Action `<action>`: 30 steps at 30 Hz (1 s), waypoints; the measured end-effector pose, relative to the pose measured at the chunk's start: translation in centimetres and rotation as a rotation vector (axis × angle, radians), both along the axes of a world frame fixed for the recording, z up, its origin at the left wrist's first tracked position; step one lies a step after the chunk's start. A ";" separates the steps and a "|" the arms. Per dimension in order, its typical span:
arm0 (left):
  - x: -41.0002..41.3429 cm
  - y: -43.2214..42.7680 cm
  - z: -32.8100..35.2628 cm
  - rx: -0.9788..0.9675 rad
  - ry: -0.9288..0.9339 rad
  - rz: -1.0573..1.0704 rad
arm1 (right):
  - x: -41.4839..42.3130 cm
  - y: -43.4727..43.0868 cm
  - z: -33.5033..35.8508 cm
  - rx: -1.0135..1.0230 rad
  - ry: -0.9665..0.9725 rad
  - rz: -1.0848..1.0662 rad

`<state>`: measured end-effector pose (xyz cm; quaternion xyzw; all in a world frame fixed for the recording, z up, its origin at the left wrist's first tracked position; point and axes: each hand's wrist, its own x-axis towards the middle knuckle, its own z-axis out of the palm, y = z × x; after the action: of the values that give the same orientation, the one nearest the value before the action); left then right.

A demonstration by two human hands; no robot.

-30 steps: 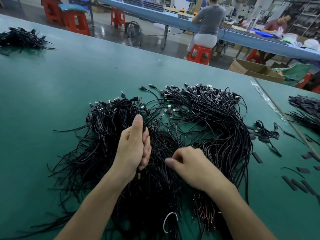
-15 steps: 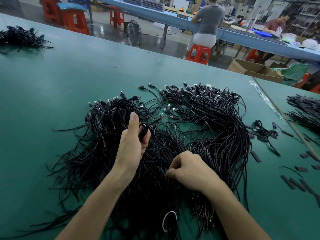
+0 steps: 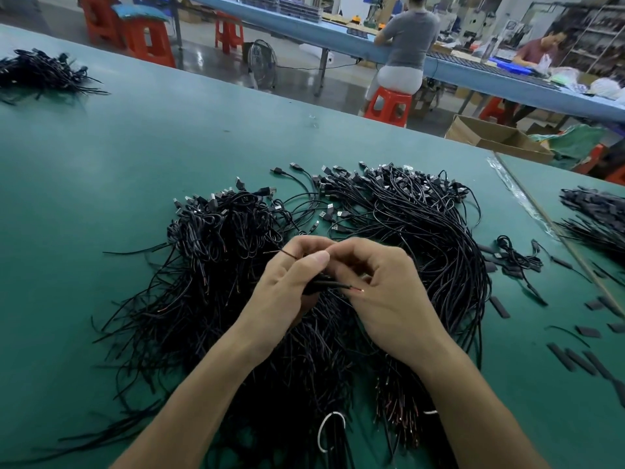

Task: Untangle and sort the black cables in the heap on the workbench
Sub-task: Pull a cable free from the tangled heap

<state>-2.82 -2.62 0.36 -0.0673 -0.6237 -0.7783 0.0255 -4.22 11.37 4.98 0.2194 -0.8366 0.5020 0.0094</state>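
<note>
Both hands are raised together just above the middle of the heap of black cables [image 3: 422,238]. A black cable [image 3: 324,285] is gripped in the left hand [image 3: 291,282], whose fingers are curled round it and whose thumb is stretched across to meet the right hand [image 3: 382,292]. The same cable is pinched by the right hand's curled fingers and thumb, and its stripped end [image 3: 359,291], tipped red and copper, is seen lying against that palm. A thin reddish wire [image 3: 287,253] is seen poking out over the left knuckles; which cable it belongs to cannot be told.

The heap itself is spread wide over the green tabletop [image 3: 135,157] in two lobes, with plug ends massed at the far side and bare wire ends fanned toward the near edge. A white loop [image 3: 326,431] is seen among the strands between the forearms.

To the right, a small coiled bundle [image 3: 514,255] is laid just beside the heap, and short black strips [image 3: 571,358] are scattered further out. A second pile [image 3: 595,218] is seen at the right edge, a third [image 3: 37,72] far off to the left. Beyond the tabletop, a seated person [image 3: 406,45] is perched on a red stool [image 3: 389,104], and a cardboard box [image 3: 490,137] is set on the floor.
</note>
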 end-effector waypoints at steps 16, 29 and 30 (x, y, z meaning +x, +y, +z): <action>-0.2 0.2 -0.1 0.132 0.041 0.179 | 0.7 0.0 -0.4 0.036 -0.003 -0.165; -0.7 0.5 -1.5 0.041 -0.079 0.216 | 1.8 -1.3 -0.6 0.472 0.367 -0.003; -0.7 0.6 -1.5 0.048 -0.097 0.211 | 2.0 -1.4 -0.7 0.534 0.435 0.011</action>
<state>-3.49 -2.06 -1.15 0.0371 -0.6088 -0.7885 0.0787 -2.26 10.02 4.28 0.3207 -0.9156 0.2065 0.1271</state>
